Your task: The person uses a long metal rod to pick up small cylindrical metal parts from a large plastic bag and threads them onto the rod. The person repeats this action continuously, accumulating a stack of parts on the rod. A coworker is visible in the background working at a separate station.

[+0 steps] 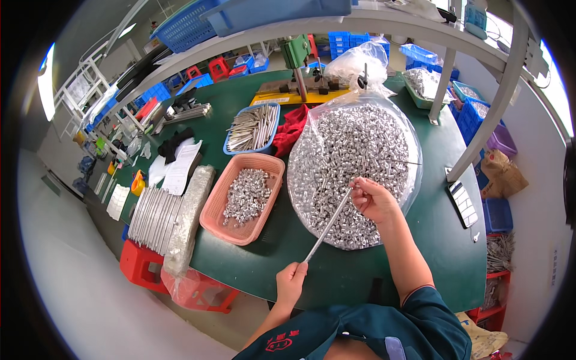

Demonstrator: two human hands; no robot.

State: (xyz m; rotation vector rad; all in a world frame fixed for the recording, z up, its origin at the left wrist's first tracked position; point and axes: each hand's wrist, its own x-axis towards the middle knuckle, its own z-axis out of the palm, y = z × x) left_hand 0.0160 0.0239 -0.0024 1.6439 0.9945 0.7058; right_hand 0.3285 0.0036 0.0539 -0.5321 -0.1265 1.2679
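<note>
My left hand [291, 282] is closed round the lower end of a thin silver metal rod [329, 227]. The rod slants up and to the right. At its upper end the fingers of my right hand [373, 201] are pinched together; whether a small metal part sits in them is too small to tell. Beneath my right hand lies a large round tray lined with clear plastic [414, 141], heaped with small silver metal sleeves [360, 138]. Left of the rod, a pink basket [210, 210] holds more of the small silver parts [247, 195].
Behind the pink basket stands a blue tray [226, 147] of metal rods, beside a red cloth [292, 129]. Bundled long rods [155, 221] lie at the table's left edge. A green press [296, 54] stands at the back, a phone [462, 205] at right. A shelf [384, 18] spans overhead.
</note>
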